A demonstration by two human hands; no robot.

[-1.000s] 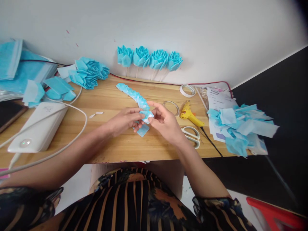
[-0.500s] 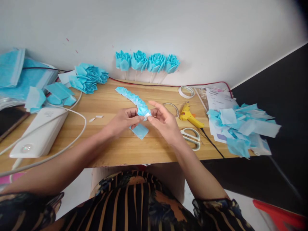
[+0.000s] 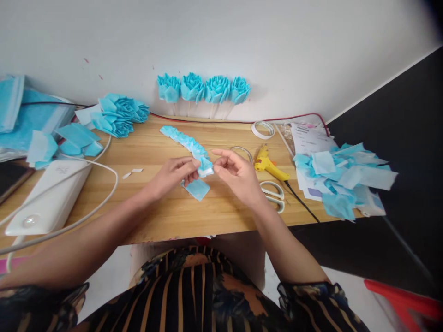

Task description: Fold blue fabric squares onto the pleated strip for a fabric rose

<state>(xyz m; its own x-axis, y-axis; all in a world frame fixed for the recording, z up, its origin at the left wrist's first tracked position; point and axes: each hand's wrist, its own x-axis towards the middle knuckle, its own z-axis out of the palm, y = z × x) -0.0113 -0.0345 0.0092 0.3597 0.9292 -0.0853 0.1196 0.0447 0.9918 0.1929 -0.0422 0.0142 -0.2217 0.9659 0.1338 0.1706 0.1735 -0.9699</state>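
Observation:
A curved strip of overlapping light-blue fabric petals (image 3: 185,140) runs across the wooden table away from my hands. My left hand (image 3: 176,174) is closed on its near end, thumb on top. A white band shows along that end, beyond my left fingertips. My right hand (image 3: 238,175) is beside this white end, thumb and curled fingers drawn together, index finger stretched out above. Whatever is between the right fingertips is too small to make out. A loose light-blue fabric piece (image 3: 198,189) lies on the table just below the strip, partly behind my left fingers.
Blue fabric flowers on sticks (image 3: 193,87) lean against the wall. To the right are tape rolls (image 3: 263,130), a yellow glue gun (image 3: 268,164), scissors (image 3: 277,190) and a pile of fabric pieces (image 3: 346,175). At left lie more flowers (image 3: 119,115), a white power bank (image 3: 48,196) and cables.
My right fingertips have moved slightly away from my left hand, toward the strip's white end. My left thumb now lies over the strip. The view has shifted a little.

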